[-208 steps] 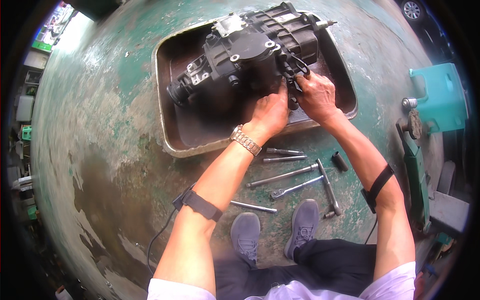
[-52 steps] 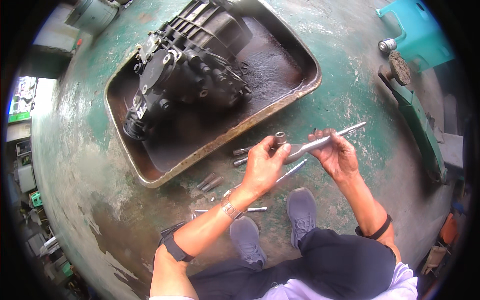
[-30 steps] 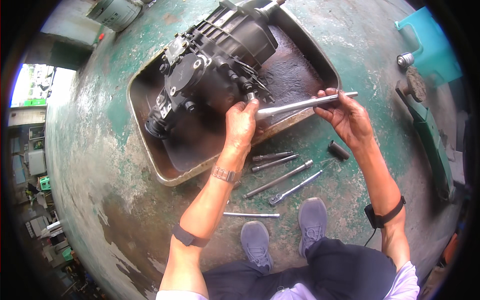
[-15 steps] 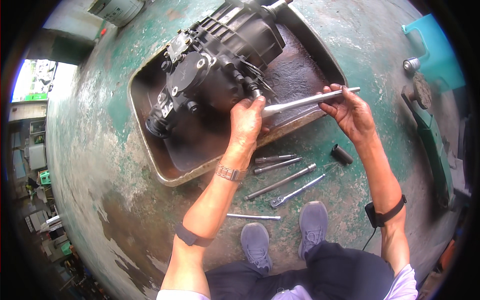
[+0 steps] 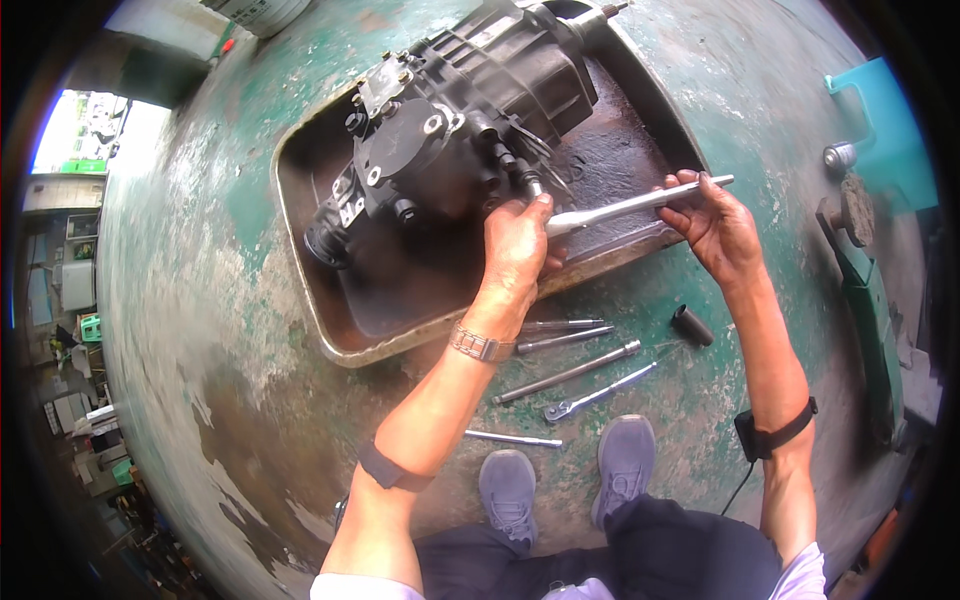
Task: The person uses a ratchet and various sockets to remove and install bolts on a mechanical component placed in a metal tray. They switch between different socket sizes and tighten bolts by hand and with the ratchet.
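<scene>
Steadily hold the near end of the silver wrench (image 5: 640,207) in the left hand (image 5: 512,247), with fingers clamped round it, right beside the black gearbox (image 5: 455,125) in the tray (image 5: 390,346). With fingers of the right hand (image 5: 722,237) closed on the far end, best turn slowly and smoothly. Check first for a snug fit, too hidden to tell, to avoid slipping.

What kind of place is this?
It looks like a repair workshop: a dark, bolted machine unit sits in a grimy metal tray, and a ratchet wrench lies on the stained green floor.
</scene>
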